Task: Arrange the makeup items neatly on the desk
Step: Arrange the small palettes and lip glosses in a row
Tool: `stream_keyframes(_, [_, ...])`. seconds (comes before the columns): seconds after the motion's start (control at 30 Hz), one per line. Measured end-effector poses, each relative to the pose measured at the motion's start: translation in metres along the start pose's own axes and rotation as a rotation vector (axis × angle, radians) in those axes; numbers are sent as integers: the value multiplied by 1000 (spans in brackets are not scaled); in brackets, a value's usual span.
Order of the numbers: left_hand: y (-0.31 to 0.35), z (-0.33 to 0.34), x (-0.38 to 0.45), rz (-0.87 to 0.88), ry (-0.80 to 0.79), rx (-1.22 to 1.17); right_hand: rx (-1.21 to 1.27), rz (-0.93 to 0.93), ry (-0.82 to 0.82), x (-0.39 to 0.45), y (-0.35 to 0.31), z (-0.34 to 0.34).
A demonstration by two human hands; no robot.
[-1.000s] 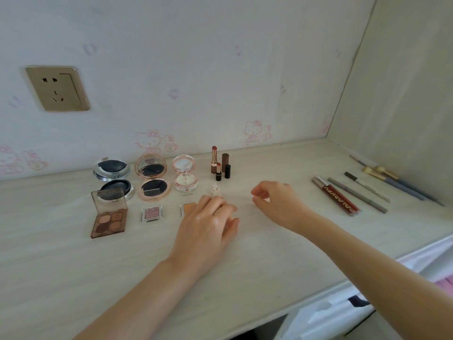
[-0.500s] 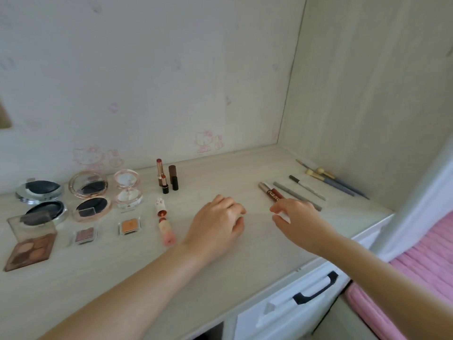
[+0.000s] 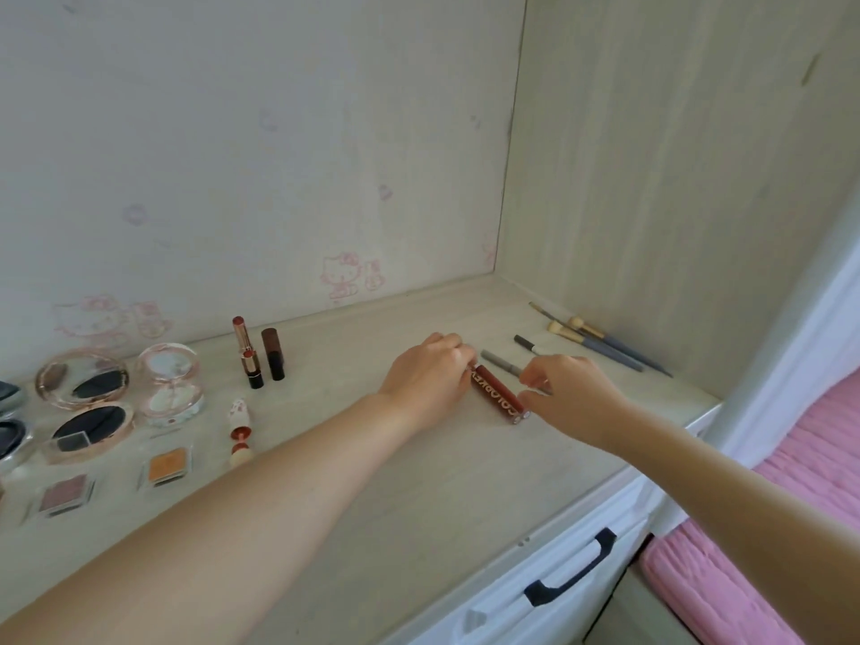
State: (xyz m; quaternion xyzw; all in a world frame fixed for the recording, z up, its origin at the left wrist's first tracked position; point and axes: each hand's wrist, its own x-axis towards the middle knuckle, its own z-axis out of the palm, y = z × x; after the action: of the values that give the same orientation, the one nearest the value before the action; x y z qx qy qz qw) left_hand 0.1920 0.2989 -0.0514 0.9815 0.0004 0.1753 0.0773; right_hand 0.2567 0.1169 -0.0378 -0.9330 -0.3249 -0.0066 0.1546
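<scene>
Hands, two: left hand (image 3: 430,374) and right hand (image 3: 565,388) fingers curled, pinching seemingly two lip gloss tubes (image 3: 495,397).

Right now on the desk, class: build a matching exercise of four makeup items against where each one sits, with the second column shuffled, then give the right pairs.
Column 1:
1. red lip gloss tubes
2. blue-handled brushes
3. orange eyeshadow pan
4. dark brown lipstick

Column 2:
A. standing upright near the back wall
B. lying nearest the right side wall
C. between the left hand and right hand
D. flat, in front of the round compacts

Pairs: 1-C, 2-B, 3-D, 4-A
</scene>
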Motion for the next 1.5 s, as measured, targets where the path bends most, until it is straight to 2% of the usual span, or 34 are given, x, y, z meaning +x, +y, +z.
stream_keyframes(0.3, [-19, 13, 34, 59, -222, 40, 16, 77, -41, 17, -6, 14])
stream_keyframes(0.4, [-22, 22, 33, 91, -248, 11, -3, 84, -59, 19, -8, 17])
stream_keyframes(0.63, [-23, 32, 34, 129, -186, 22, 23, 167, -83, 28, -13, 20])
stream_keyframes(0.87, [-22, 30, 39, 173, -238, 28, -4, 244, -96, 37, -24, 18])
stream_keyframes(1.13, [-22, 23, 41, 176, -156, 70, -26, 240, -123, 38, -34, 15])
stream_keyframes(1.3, [-20, 21, 41, 179, -93, 124, 4, 204, -81, 33, -34, 17])
stream_keyframes(1.5, [-20, 19, 35, 99, 6, 74, 62, 165, 26, 25, -32, 16])
